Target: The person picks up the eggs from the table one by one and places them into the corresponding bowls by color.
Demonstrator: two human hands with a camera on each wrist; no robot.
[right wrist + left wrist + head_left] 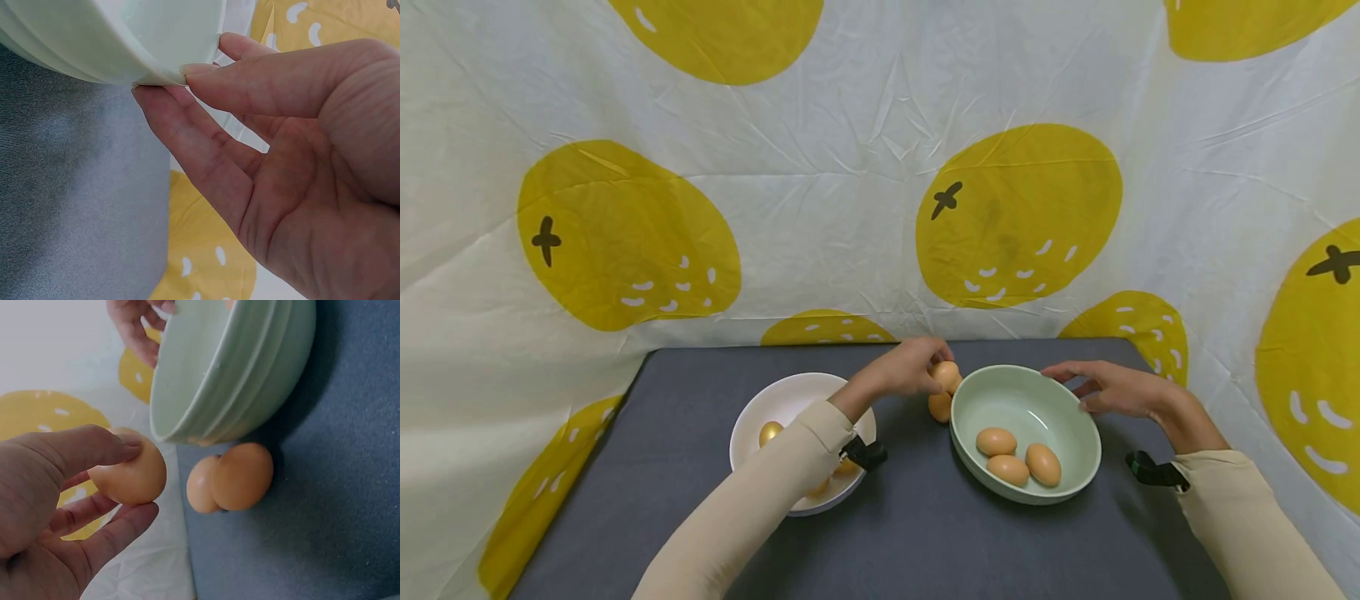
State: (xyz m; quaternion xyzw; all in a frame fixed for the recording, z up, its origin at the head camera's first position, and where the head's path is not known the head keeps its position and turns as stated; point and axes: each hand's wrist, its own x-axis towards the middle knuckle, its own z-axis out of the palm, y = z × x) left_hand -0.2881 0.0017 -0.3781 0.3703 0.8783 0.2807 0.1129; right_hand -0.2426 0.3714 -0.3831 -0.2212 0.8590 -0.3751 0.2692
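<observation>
Between thumb and fingers my left hand (908,367) pinches a brown egg (134,472), raised just left of the pale green bowl (1026,493). Two more brown eggs (242,477) lie together on the table beside that bowl, below the held one; the head view shows part of them under the hand. Inside the green bowl sit three brown eggs (1008,470). My right hand (1123,390) holds the bowl's right rim, thumb on the rim and fingertips against the outer wall, as the right wrist view shows.
A white bowl (747,417) stands to the left, partly covered by my left forearm. It holds a golden egg (770,432) and others half hidden by the sleeve. Under everything is a dark grey tabletop (910,533); a white cloth with yellow fruit prints (850,233) hangs behind it.
</observation>
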